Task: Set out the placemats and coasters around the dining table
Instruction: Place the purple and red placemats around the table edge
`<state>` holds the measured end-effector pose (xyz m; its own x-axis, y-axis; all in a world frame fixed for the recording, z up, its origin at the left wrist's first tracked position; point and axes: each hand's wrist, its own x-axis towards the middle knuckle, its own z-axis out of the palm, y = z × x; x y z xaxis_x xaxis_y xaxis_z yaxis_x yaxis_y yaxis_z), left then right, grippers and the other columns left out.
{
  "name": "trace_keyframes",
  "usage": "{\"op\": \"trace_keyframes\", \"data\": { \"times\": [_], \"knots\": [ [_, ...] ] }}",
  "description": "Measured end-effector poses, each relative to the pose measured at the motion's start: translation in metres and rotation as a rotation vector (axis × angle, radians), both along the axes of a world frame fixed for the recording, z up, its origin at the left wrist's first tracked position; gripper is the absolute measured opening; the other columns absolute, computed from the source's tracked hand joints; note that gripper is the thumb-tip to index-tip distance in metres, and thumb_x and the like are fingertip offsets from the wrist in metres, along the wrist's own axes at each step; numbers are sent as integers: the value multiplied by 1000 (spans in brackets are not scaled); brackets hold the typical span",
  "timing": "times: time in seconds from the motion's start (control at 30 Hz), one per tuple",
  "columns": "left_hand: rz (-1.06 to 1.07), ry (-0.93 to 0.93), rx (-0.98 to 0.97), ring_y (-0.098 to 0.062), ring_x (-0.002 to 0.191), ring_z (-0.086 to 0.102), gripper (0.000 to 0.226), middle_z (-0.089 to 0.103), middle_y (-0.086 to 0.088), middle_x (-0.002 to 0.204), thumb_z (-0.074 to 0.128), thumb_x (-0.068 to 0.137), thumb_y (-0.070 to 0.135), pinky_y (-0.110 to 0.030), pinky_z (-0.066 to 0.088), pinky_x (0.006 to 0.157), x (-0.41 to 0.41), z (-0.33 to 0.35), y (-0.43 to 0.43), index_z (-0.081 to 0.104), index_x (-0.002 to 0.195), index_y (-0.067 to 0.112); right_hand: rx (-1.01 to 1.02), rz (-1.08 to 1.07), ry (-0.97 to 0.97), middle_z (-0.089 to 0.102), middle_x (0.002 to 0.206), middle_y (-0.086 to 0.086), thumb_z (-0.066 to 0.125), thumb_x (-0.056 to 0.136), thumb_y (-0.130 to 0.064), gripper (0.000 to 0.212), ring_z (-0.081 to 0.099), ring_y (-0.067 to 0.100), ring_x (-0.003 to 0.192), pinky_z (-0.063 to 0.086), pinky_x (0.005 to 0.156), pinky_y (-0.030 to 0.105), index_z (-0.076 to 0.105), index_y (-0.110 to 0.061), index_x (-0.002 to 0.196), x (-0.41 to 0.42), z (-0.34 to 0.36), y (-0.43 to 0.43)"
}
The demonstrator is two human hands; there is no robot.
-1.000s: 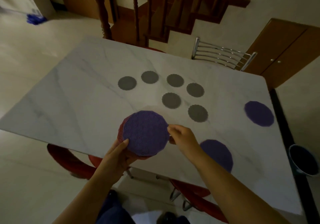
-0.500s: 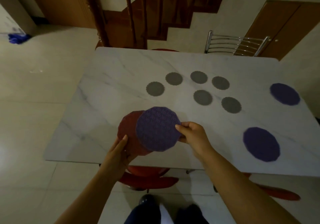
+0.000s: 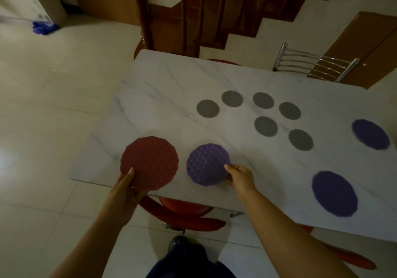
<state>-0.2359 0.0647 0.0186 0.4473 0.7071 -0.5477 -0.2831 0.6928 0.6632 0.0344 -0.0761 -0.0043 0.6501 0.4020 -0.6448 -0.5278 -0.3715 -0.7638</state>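
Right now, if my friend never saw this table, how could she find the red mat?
Find the white marble table and go to its near left corner. There the left hand holds a round mat by its edge, beside a purple mat that the right hand pinches. It is the only red mat: the other big ones are purple, the small coasters grey.

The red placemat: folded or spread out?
Spread out: the red placemat shows its full round outline, left hand holding its near edge.

Six grey coasters [image 3: 207, 108]. Three purple placemats [image 3: 208, 164]. One red placemat [image 3: 149, 163]. Two hands: left hand [image 3: 125, 189], right hand [image 3: 239, 175].
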Motion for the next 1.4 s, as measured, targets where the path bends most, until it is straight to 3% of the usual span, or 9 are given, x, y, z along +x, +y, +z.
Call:
{"op": "trace_keyframes", "data": {
  "times": [0.1,0.2,0.3,0.37,0.43,0.53,0.7,0.83,1.4],
  "knots": [
    [16,6,-16,-24,106,67,37,66,-5,125,48,95,25,-34,61,71,-4,1,-5,52,132,25,-170,155,-226,68,98,25,65,85,-11,15,65,37,86,54,81,52,68,4,83,-3,-10,6],
    [3,8,-16,-27,110,65,49,64,-7,128,53,90,27,-36,60,76,-3,3,-11,46,139,23,-359,372,-448,67,78,14,63,83,-14,15,60,25,73,46,59,31,65,-2,75,-3,-6,5],
    [3,-21,-30,-27,104,68,47,70,-5,118,54,90,26,-35,60,71,-3,3,-16,47,136,22,-424,446,-570,48,65,-2,61,81,-13,34,47,18,69,26,45,23,39,-25,58,-4,-4,0],
    [-3,-27,-34,-26,102,69,45,71,-5,115,54,89,25,-34,61,69,0,4,-19,48,133,23,-391,478,-586,47,64,-5,60,81,-14,29,47,18,69,25,45,22,43,-25,61,-6,0,-3],
    [-13,-27,-27,-26,98,70,44,71,-7,116,55,86,25,-34,61,68,2,6,-22,51,130,22,-358,521,-574,60,83,-1,57,85,-17,8,55,21,81,36,54,25,62,-15,91,-10,4,-6],
    [-36,-42,-17,-28,100,70,38,70,-9,118,54,88,23,-35,61,70,3,10,-26,54,126,23,-308,591,-541,54,133,5,53,91,-25,45,55,22,114,41,85,26,46,-13,134,-16,11,-5],
    [-53,-32,-36,-34,104,67,38,70,-13,117,58,85,23,-37,61,70,3,12,-27,55,122,20,-57,628,-482,51,136,-3,48,95,-34,43,51,11,117,40,93,25,45,-23,136,-41,33,14],
    [-86,-46,-47,-36,106,66,37,69,-14,118,58,85,23,-39,60,73,-3,12,-15,56,122,22,58,561,-366,53,136,0,46,95,-34,41,53,16,120,40,106,38,47,-22,135,-64,52,41],
    [-335,-21,72,-20,104,68,38,71,1,117,58,83,22,-34,59,68,-102,23,196,60,121,26,14,425,-618,46,132,1,50,94,-28,47,51,6,101,38,87,17,39,-25,140,-214,63,217]
  ]
}}
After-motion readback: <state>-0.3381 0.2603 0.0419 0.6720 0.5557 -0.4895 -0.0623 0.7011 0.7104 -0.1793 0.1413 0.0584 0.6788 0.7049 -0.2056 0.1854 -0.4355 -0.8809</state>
